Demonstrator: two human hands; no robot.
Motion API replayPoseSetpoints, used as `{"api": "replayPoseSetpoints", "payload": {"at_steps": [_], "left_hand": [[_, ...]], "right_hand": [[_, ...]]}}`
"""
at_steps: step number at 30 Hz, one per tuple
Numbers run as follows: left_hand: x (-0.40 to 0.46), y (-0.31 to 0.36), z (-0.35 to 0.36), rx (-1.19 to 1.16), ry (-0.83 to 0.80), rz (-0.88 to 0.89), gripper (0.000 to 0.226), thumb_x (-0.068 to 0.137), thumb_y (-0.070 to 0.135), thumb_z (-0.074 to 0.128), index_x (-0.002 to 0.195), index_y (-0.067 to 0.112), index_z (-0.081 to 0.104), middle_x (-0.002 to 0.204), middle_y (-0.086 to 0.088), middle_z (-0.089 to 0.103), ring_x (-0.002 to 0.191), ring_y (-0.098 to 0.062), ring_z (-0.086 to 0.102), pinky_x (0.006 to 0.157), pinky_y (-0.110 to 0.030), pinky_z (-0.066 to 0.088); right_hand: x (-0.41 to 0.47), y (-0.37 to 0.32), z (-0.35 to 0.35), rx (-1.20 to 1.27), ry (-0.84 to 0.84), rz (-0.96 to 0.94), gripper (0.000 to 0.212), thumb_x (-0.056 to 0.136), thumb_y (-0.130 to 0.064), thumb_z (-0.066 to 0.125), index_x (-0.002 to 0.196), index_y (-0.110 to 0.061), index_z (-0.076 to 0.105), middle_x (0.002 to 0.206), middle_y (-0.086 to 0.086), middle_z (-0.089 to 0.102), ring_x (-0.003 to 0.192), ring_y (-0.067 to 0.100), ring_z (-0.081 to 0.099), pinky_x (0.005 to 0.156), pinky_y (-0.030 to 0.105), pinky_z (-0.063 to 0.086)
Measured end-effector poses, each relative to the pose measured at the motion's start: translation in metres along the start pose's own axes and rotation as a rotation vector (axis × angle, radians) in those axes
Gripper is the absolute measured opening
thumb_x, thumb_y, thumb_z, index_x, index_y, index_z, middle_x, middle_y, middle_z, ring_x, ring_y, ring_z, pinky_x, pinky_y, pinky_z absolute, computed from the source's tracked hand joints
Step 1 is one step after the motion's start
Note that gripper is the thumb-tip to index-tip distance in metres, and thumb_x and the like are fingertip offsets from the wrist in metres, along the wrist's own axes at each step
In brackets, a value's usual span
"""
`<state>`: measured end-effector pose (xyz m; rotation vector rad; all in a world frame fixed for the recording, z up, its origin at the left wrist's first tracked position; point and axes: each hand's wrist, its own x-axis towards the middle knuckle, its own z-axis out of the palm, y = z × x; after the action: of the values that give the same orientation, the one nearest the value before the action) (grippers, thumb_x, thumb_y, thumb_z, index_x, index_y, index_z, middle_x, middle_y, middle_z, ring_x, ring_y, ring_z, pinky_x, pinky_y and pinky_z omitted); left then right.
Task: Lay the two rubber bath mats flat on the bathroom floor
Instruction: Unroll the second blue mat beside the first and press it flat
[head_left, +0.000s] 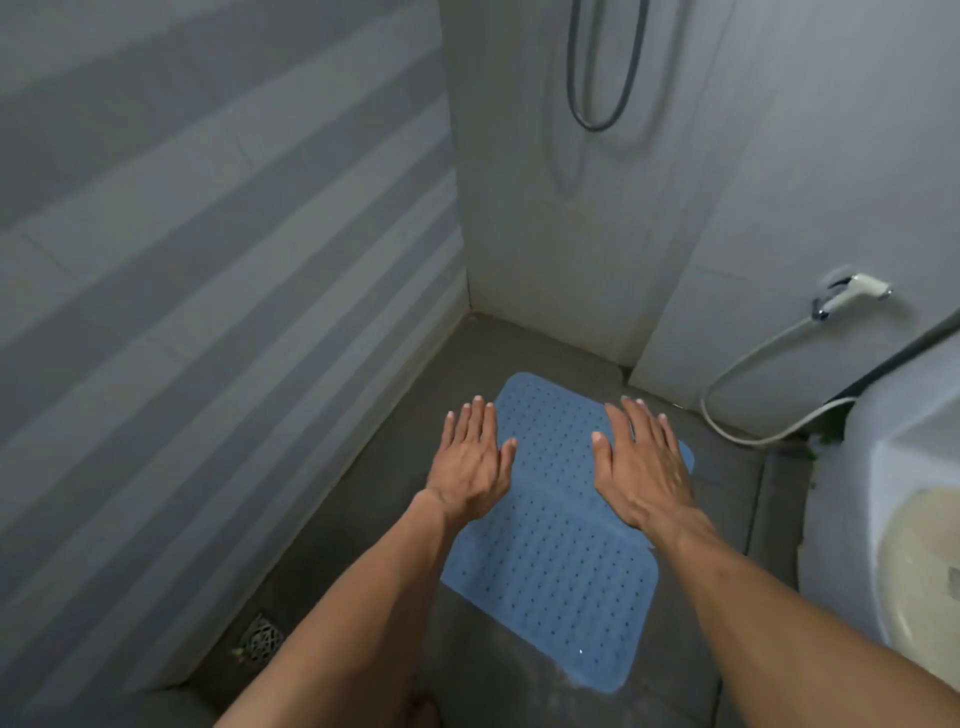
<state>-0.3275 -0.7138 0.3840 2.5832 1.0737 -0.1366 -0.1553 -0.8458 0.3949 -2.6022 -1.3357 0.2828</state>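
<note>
- Bath mat (550, 561), blue rubber dotted with small holes, lies spread flat on the dark grey bathroom floor (395, 519); only one mat is in view.
- Nearest the camera, both bare forearms reach in from the 6 o'clock edge and extend toward 12 o'clock.
- At about 8 o'clock from the mat, a square metal floor drain (262, 638) sits in the floor close to the foot of the striped grey tiled wall (208, 260).
- At 3 o'clock from the mat stands a white toilet (893, 467), its bowl and tank cut off by the frame's right edge.
- Left hand (472, 462) is released, palm down, fingers straight and close together, over the mat's 9 o'clock edge; half of it overlaps the bare floor. Whether it touches the mat I cannot tell.
- Right hand (641, 465) is likewise released and flat, palm down, fingers slightly spread, over the mat's far half toward 2 o'clock. Contact with the rubber cannot be told here either.
- Beyond the hands, the mat's far rounded end points toward the corner of the walls at 12 o'clock.
- At 2 o'clock, a white bidet sprayer (852, 293) hangs on the wall, its hose (737, 374) looping down behind the toilet.
- Farthest, at 12 o'clock high on the wall, a dark shower hose (602, 124) hangs in a loop.
</note>
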Motion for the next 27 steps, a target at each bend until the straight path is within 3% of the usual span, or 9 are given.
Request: {"api": "replayPoseSetpoints", "payload": {"at_steps": [6, 13, 21, 27], "left_hand": [[-0.02, -0.048, -0.084, 0.019, 0.106, -0.009, 0.066, 0.103, 0.044, 0.015, 0.154, 0.003, 0.004, 0.162, -0.014, -0.002, 0.15, -0.024, -0.004, 0.121, -0.038, -0.009], [-0.07, -0.13, -0.177, 0.02, 0.296, -0.175, 0.064, 0.104, 0.041, 0.02, 0.154, 0.002, 0.01, 0.162, -0.016, 0.005, 0.15, -0.025, 0.0, 0.121, -0.038, -0.008], [-0.166, -0.213, -0.243, 0.036, 0.454, -0.447, 0.064, 0.104, 0.041, 0.021, 0.154, 0.003, 0.007, 0.162, -0.015, 0.001, 0.15, -0.025, -0.002, 0.121, -0.039, -0.008], [-0.27, -0.251, -0.274, 0.119, 0.605, -0.748, 0.061, 0.103, 0.038, 0.028, 0.151, 0.003, 0.019, 0.159, -0.017, 0.019, 0.148, -0.027, 0.015, 0.12, -0.04, 0.001]], "right_hand": [[0.025, -0.086, -0.05, 0.033, 0.095, -0.101, 0.056, 0.102, -0.041, 0.027, 0.15, -0.014, 0.034, 0.16, 0.009, 0.027, 0.15, 0.024, 0.018, 0.124, 0.041, 0.006], [0.044, -0.212, -0.079, 0.158, 0.178, -0.243, 0.051, 0.101, -0.038, 0.038, 0.145, -0.013, 0.042, 0.156, 0.012, 0.035, 0.146, 0.027, 0.027, 0.122, 0.043, 0.013], [0.034, -0.342, -0.091, 0.22, 0.138, -0.558, 0.05, 0.1, -0.037, 0.041, 0.142, -0.01, 0.045, 0.149, 0.014, 0.042, 0.14, 0.028, 0.035, 0.119, 0.043, 0.02], [0.002, -0.452, -0.1, 0.278, 0.075, -0.875, 0.051, 0.099, -0.04, 0.038, 0.138, -0.009, 0.048, 0.142, 0.013, 0.048, 0.133, 0.03, 0.042, 0.116, 0.043, 0.027]]}}
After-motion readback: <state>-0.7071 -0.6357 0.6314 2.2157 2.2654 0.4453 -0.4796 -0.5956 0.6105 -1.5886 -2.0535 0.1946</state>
